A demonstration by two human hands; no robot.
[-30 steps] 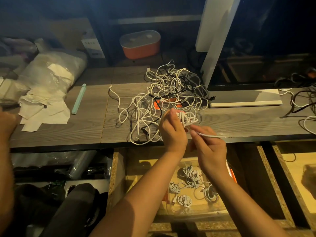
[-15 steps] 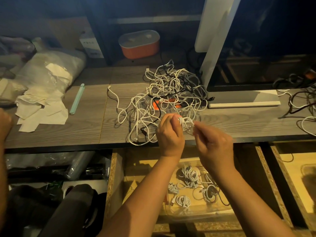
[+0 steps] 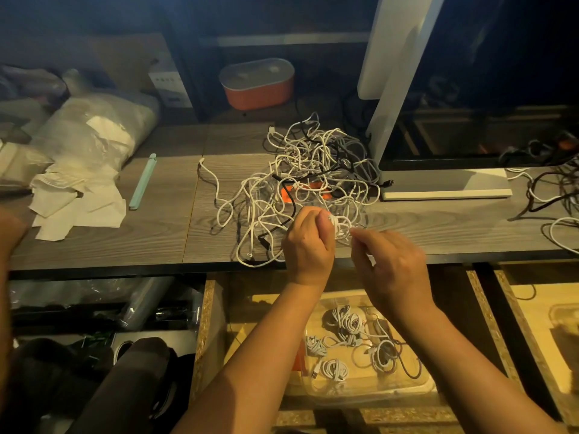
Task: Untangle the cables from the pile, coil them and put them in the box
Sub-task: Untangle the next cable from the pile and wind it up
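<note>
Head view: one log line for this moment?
phase: coiling | left hand: grips coil | right hand: pinches coil | pile: tangled | box: holds coiled cables

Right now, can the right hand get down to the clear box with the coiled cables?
Probably yes. The right hand hovers just above the open clear box in the drawer; nothing covers it. It pinches the white coil with the left hand, though.

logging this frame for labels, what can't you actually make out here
Head view only:
- coil: mostly covered by the left hand gripping it.
- right hand: its own fingers hide whether it pinches the coil's end.
- orange item: buried under the pile.
- side cables: cut by right edge.
</note>
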